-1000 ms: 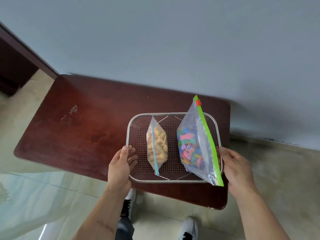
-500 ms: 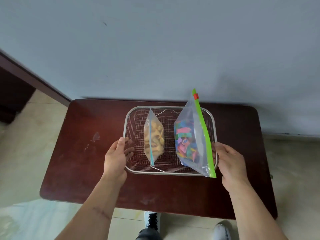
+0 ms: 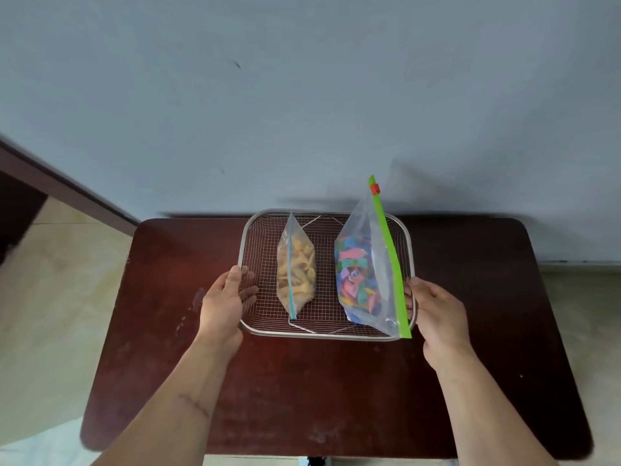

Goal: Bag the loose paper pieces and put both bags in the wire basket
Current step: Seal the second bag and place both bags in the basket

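A metal wire basket sits at the back middle of a dark red-brown table. Inside it stand two clear zip bags. The small bag on the left holds yellow pieces and has a blue seal. The larger bag on the right holds colourful paper pieces and has a green seal with a red slider. My left hand grips the basket's left rim, thumb outside and fingers inside. My right hand grips the right rim beside the green seal.
A grey-blue wall rises right behind the table. Dark wooden furniture stands at the far left. Pale tiled floor lies on both sides of the table. A dark shoe tip shows below the table's front edge.
The basket, held by both hands, has moved from the table's front right edge toward the back middle near the wall. My view has shifted so the whole tabletop shows.
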